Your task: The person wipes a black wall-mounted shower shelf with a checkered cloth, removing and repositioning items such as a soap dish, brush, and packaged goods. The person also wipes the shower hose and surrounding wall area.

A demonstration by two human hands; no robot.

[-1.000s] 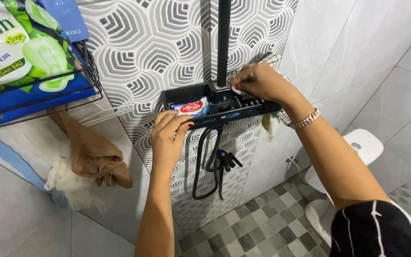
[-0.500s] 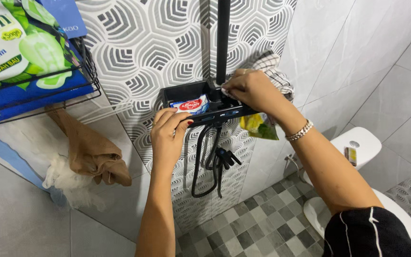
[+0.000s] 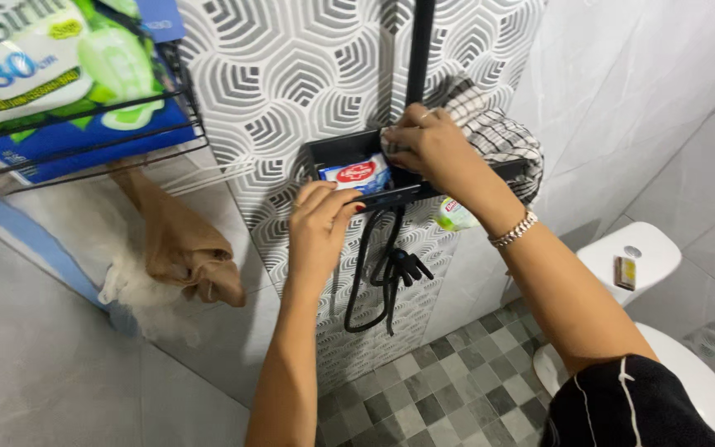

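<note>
**Black shower shelf point(image 3: 333, 153): both hands on it, cloth pressed at the pole**

Shelf was mounted on the grey patterned tile wall point(image 3: 291, 74), at the foot of the black vertical pole point(image 3: 420, 50).

- Left hand point(image 3: 321, 232): fingers curled over the shelf's front edge, gripping it from below and in front, thumb side toward the middle.
- Right hand point(image 3: 426, 149): fingers bunched, pressing a checked cloth point(image 3: 490, 132) against the shelf right beside the pole base. The rest of the cloth draped over the shelf's right end.
- Wrapped soap bar point(image 3: 357, 175), white and blue with a red mark, lay inside the shelf, left of the pole, just behind the left hand's fingertips.
- Black hose point(image 3: 366, 281) hung looped under the shelf, touching the wall.
- Small greenish packet point(image 3: 455, 215) hung under the shelf's right part, partly hidden by the right wrist.
- Wire rack point(image 3: 175, 108) holding plastic packs sat well left of the shelf; a brown cloth point(image 3: 184, 248) hung below the rack.
- White toilet point(image 3: 647, 257) stood below and right of the shelf.
</note>
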